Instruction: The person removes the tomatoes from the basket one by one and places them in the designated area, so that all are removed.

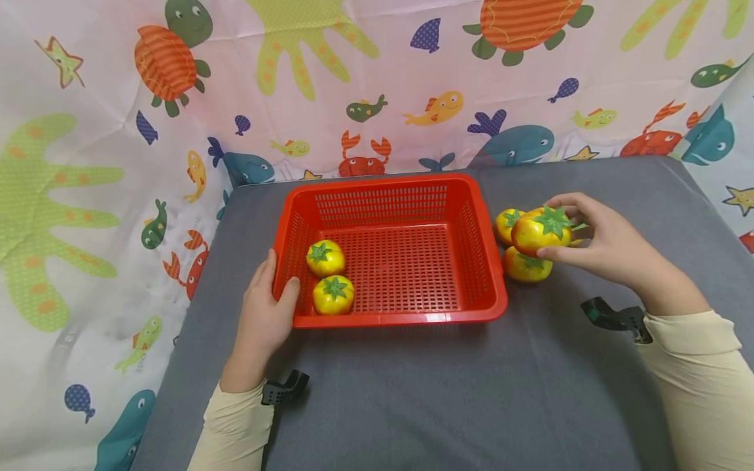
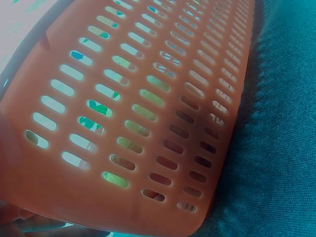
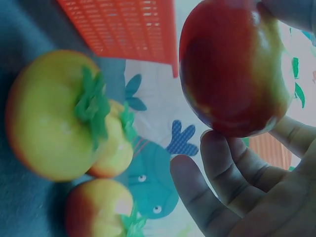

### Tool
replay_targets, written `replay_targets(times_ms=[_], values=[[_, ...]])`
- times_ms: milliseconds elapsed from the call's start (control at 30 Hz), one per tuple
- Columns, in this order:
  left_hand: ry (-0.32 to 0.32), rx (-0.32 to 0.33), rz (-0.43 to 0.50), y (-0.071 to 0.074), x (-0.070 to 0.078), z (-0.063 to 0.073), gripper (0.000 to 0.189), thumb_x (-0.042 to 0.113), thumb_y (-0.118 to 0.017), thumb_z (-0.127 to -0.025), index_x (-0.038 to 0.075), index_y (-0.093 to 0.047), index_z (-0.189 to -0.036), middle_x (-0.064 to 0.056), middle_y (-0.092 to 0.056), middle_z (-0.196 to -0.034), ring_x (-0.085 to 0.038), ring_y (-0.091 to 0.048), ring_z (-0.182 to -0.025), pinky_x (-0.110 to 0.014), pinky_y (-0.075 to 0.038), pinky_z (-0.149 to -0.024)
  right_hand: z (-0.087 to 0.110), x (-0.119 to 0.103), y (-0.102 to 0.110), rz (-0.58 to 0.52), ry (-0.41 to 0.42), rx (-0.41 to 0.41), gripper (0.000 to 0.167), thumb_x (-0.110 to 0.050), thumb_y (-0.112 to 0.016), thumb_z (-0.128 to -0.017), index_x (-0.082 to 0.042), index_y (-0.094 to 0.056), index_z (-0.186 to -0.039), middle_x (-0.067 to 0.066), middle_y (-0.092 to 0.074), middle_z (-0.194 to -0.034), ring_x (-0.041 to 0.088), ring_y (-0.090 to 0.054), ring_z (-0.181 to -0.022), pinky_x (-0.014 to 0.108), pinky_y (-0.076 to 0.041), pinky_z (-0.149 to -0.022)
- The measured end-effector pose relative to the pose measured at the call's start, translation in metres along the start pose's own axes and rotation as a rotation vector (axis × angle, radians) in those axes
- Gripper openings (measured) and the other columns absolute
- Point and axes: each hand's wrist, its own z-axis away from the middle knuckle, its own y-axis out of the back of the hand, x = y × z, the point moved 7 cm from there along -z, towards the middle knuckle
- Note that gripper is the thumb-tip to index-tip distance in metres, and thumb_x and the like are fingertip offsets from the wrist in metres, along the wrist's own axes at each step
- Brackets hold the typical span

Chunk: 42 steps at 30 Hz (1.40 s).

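My left hand (image 1: 264, 317) grips the left rim of a red plastic basket (image 1: 400, 319), its thumb over the edge. Inside, along the left side, sit two yellow toy tomatoes, a rear tomato (image 1: 326, 259) and a front tomato (image 1: 333, 296), both with green leafy tops. To the right of the basket, my right hand (image 1: 607, 239) holds a yellow-red toy tomato (image 1: 538, 230) between thumb and fingers, raised above others. Below it in the right wrist view lie a large tomato (image 3: 49, 118), one partly behind it (image 3: 114, 150) and a third tomato (image 3: 94, 210).
A grey cloth (image 1: 412, 392) covers the table. Behind and to the left hangs a curtain (image 1: 330, 118) printed with sea animals. The perforated basket wall (image 2: 123, 98) fills most of the left wrist view. Each wrist wears a black strap mount (image 1: 285, 388).
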Motion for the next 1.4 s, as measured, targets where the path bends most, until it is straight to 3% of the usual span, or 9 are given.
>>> replay_targets(times_ms=[367,733,967,1200,1267,1400], values=[[0.004,0.003,-0.006,0.000,-0.003,0.000,0.077,0.028,-0.058,-0.103,0.011,-0.021,-0.168,-0.014,-0.040,-0.165,-0.038,-0.055,-0.137,-0.058,-0.052,-0.103,0.011,0.030,0.006,0.016,-0.060,0.017,0.079,-0.036,-0.082,-0.089,-0.005,-0.041,-0.150,0.026,-0.049,-0.142,0.048,-0.052,-0.120,0.009,-0.044,-0.071],[0.018,-0.010,0.005,-0.001,-0.005,0.001,0.078,0.030,-0.059,-0.103,0.015,-0.020,-0.169,-0.012,-0.038,-0.166,-0.037,-0.054,-0.139,-0.057,-0.052,-0.101,0.022,0.052,0.009,-0.041,-0.059,0.026,0.076,-0.026,-0.079,-0.093,-0.002,-0.036,-0.151,0.025,-0.046,-0.144,0.048,-0.052,-0.120,0.007,-0.046,-0.072],[0.015,-0.005,0.012,-0.001,-0.003,0.001,0.078,0.029,-0.060,-0.103,0.015,-0.020,-0.169,-0.013,-0.039,-0.166,-0.037,-0.056,-0.137,-0.056,-0.054,-0.099,0.026,0.067,0.008,-0.045,-0.112,0.017,0.080,-0.028,-0.078,-0.095,-0.003,-0.031,-0.154,0.028,-0.047,-0.142,0.049,-0.052,-0.120,0.011,-0.048,-0.070],[0.016,-0.005,0.015,-0.002,-0.003,0.000,0.078,0.029,-0.060,-0.103,0.015,-0.021,-0.169,-0.012,-0.039,-0.166,-0.036,-0.057,-0.137,-0.056,-0.054,-0.099,0.029,0.083,0.008,-0.023,-0.124,0.029,0.079,-0.028,-0.079,-0.094,-0.004,-0.033,-0.153,0.029,-0.050,-0.140,0.028,-0.060,-0.106,0.013,-0.050,-0.068],[0.006,0.000,0.016,0.000,-0.002,-0.001,0.077,0.028,-0.059,-0.103,0.012,-0.022,-0.169,-0.012,-0.039,-0.165,-0.037,-0.055,-0.138,-0.056,-0.052,-0.104,0.030,0.086,0.008,-0.021,-0.123,0.024,0.079,-0.029,-0.079,-0.094,-0.004,-0.033,-0.153,0.029,-0.051,-0.139,0.023,-0.061,-0.103,0.012,-0.050,-0.068],[-0.008,0.003,0.015,0.001,-0.001,-0.002,0.075,0.029,-0.057,-0.104,0.008,-0.023,-0.168,-0.013,-0.040,-0.165,-0.037,-0.052,-0.141,-0.059,-0.046,-0.112,0.032,0.094,0.007,-0.035,-0.130,0.018,0.077,-0.031,-0.078,-0.095,-0.004,-0.034,-0.151,0.026,-0.051,-0.140,0.002,-0.059,-0.095,0.011,-0.049,-0.070]])
